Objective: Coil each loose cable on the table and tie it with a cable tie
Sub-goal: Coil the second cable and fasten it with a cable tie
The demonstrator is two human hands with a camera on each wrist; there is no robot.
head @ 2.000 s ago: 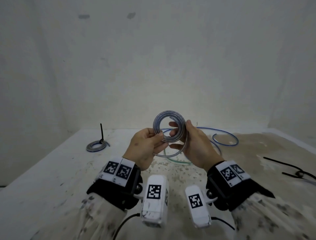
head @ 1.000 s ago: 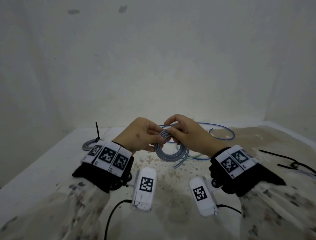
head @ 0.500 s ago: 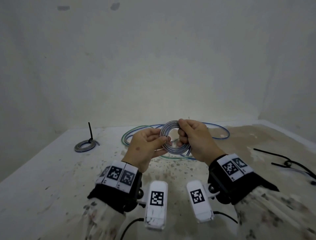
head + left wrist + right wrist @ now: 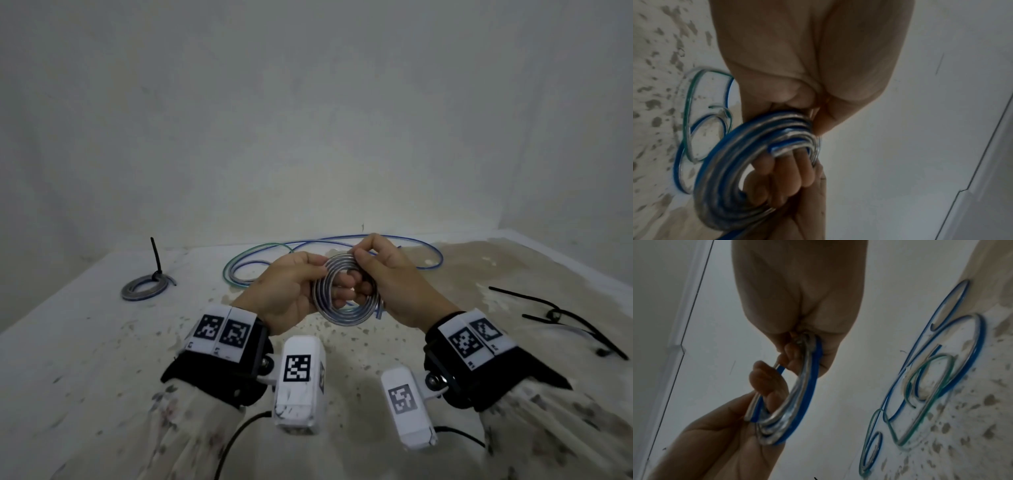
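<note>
A small coil of clear and blue cable (image 4: 346, 294) (image 4: 748, 155) (image 4: 797, 395) hangs upright above the table between both hands. My left hand (image 4: 291, 294) pinches its left side with the fingers through the ring. My right hand (image 4: 387, 277) pinches its top right, and a short cable end sticks out at the lower right. Loose blue and green cables (image 4: 260, 260) (image 4: 931, 378) (image 4: 694, 129) lie on the table behind the hands. Black cable ties (image 4: 561, 315) lie at the right.
A finished coil (image 4: 144, 289) bound with an upright black tie sits at the far left of the speckled white table (image 4: 85, 342). Walls close in behind and on the right. Bare tabletop lies in front of my wrists.
Both hands kept hold of the coil, dipping it low, then lifting it back and turning it to face me. The head view shifted, bringing more of the loose cables into sight.
</note>
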